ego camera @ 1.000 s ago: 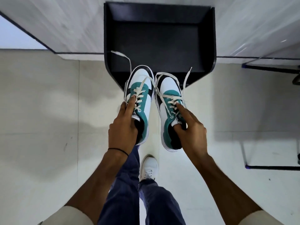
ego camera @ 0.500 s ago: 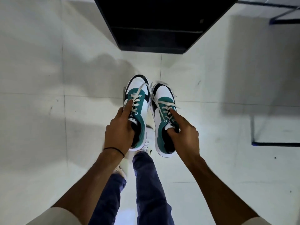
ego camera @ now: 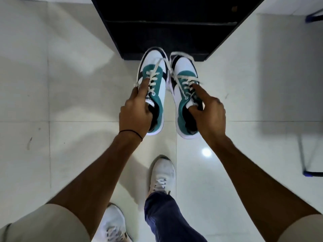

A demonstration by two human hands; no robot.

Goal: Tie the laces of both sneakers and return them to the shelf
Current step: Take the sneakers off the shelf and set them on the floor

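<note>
Two white, teal and black sneakers hang in the air side by side, toes pointing away from me. My left hand (ego camera: 135, 114) grips the left sneaker (ego camera: 154, 75) at its tongue and collar, index finger along the laces. My right hand (ego camera: 208, 113) holds the right sneaker (ego camera: 183, 79) the same way. Both pairs of cream laces lie loose and untied across the uppers. The black shelf (ego camera: 167, 32) stands just beyond the toes, at floor level.
White tiled floor (ego camera: 70, 95) lies all around. My own feet in white shoes (ego camera: 161, 175) stand below the held pair. A blue metal frame (ego camera: 312, 173) sits at the right edge, with another piece at the top right.
The view has tilted down and my hands have carried both sneakers back from the shelf, toward me. My right foot has stepped forward. The grips are unchanged.
</note>
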